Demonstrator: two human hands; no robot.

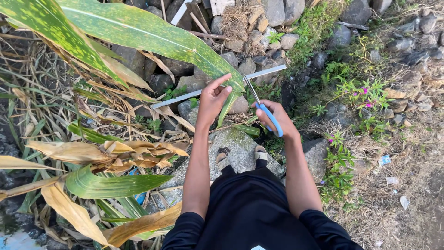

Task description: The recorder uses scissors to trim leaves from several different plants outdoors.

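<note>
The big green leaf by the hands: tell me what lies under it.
Under the green leaf lie grey stones, dry brown leaves and a thin pale bar. The left hand holds the leaf's tip; the right hand holds scissors. The bar's middle is covered.

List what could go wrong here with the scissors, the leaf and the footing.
1. The left hand holds the green leaf right beside the blades of the blue-handled scissors in the right hand; a slip could nick the fingers.
2. Both feet rest on one rock among loose stones; a shifted stance could cost balance while the blades point forward.
3. The long leaf may spring or tear unevenly once cut.
</note>
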